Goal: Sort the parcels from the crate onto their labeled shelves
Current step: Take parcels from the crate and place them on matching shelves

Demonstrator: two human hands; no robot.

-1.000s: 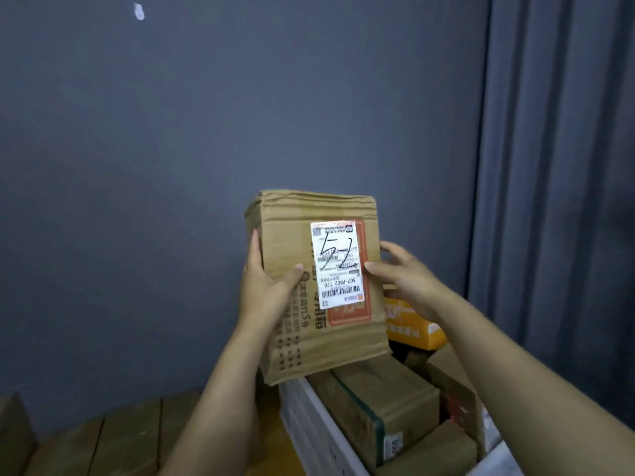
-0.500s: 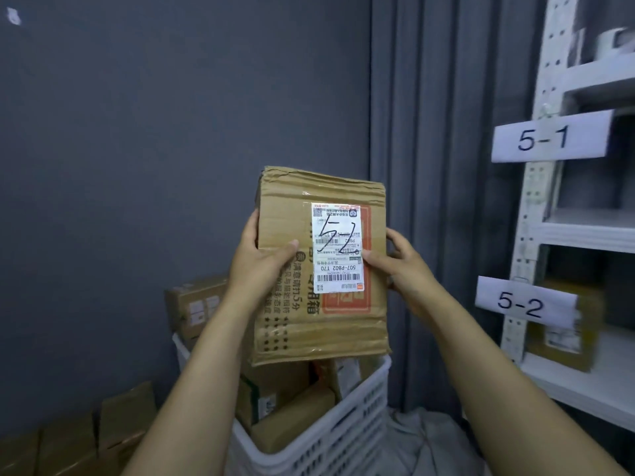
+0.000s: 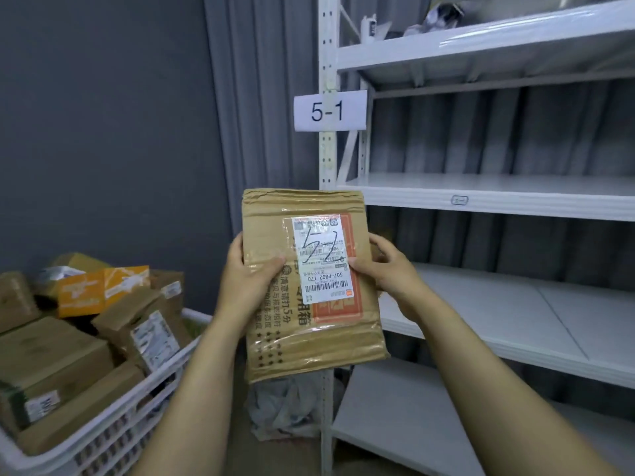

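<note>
This is a parcel sorting or storage room. A white metal shelving unit (image 3: pixel 481 195) with perforated uprights carries a printed bay sign reading "5-1" (image 3: pixel 329 110). A white plastic crate (image 3: pixel 113 431) at lower left is heaped with taped cardboard parcels (image 3: pixel 51 359) bearing barcode shipping labels. Plain dark grey walls (image 3: pixel 103 115) and a grey curtain (image 3: pixel 261 97) enclose the space.

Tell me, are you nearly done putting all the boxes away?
Not nearly. Nothing looks finished: the shelf boards in view beside the 5-1 sign are bare. Right now the left hand and right hand hold one cardboard parcel with a handwritten number on its label, not yet shelved. Still left: the white crate is piled with parcels.
</note>
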